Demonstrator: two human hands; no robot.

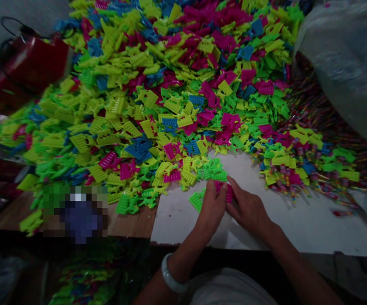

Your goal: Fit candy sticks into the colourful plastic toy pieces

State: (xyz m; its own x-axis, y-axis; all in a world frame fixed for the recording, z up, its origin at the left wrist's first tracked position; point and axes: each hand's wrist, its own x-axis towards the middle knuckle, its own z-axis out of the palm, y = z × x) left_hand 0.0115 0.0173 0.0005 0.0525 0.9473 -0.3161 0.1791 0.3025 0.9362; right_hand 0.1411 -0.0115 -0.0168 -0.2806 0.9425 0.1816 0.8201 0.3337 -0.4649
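Note:
Over the white board [177, 220] at the table's front, my left hand [213, 207] and my right hand [247, 207] meet on a magenta plastic piece [229, 193]. The fingers of both are closed around it and cover most of its shape. A pale bangle [170, 275] circles my left wrist. Just left of my left hand lies a green slotted plastic piece [196, 201]. More green pieces [213, 170] lie directly beyond my fingertips.
A large heap of yellow, green, magenta and blue plastic pieces [132, 106] fills the table's far side. Many thin colourful sticks [332, 131] are piled right, beside a clear plastic bag [348, 55]. A red machine [27, 72] stands left. One patch is pixelated.

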